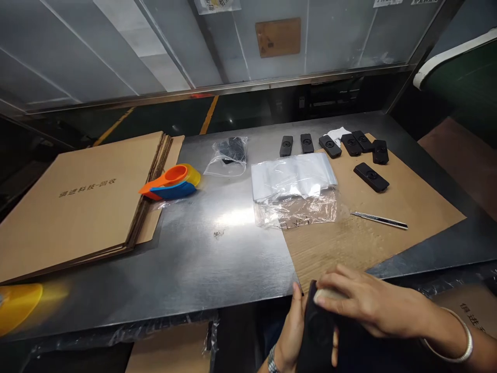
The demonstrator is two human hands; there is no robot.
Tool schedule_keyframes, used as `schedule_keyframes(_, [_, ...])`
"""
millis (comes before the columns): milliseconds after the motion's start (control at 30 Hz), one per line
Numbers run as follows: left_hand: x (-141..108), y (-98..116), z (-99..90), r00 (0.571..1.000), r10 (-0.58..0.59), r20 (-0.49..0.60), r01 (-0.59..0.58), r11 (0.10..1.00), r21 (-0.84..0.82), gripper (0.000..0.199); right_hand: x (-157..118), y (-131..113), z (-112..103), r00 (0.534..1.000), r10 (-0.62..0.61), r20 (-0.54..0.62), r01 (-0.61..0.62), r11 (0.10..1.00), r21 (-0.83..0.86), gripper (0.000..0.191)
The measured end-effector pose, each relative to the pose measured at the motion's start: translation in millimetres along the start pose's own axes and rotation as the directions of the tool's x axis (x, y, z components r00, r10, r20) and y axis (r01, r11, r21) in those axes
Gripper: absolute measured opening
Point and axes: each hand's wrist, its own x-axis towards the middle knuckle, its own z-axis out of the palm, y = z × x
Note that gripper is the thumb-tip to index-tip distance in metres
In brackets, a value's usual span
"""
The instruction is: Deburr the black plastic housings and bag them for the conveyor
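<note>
At the table's front edge, my left hand (pixel 292 331) grips a black part (pixel 318 331), thumb on one side and fingertips showing on the other. My right hand (pixel 355 298) is closed on a small whitish piece (pixel 329 296) and presses it against the top of the black part. Beyond them lies brown cardboard (pixel 334 248) with a slim cutter knife (pixel 379 220) on it. Several small black rectangular blocks, one of them a nearer block (pixel 371 177), lie at the back right. A white cloth (pixel 337 135) is among them.
Clear plastic bags (pixel 294 178) lie mid-table. Behind them to the left is a bag with black pieces (pixel 232 150). Orange, blue and yellow plastic parts (pixel 171 182) sit beside stacked cardboard (pixel 89 191). A yellow object (pixel 19 305) is at the left edge.
</note>
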Motion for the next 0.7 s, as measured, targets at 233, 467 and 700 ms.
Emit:
schedule_keyframes(233, [4.0, 24.3, 2.9, 0.97, 0.199, -0.14, -0.222, 0.96, -0.172, 0.063, -7.2, -0.4, 18.6, 0.934, 0.141, -0.33, -0.127, 0.99, 0.064, 0.051])
schedule_keyframes(467, [6.3, 33.2, 14.4, 0.927, 0.229, -0.296, -0.32, 0.895, -0.311, 0.061, 17.9, -30.9, 57.2, 0.912, 0.029, -0.41, -0.02, 0.999, 0.025, 0.048])
schedule_keyframes(700, [8.4, 33.8, 14.4, 0.913, 0.205, -0.354, -0.339, 0.864, -0.373, 0.061, 21.4, -28.8, 65.8, 0.895, 0.044, -0.443, -0.036, 0.999, 0.027, 0.05])
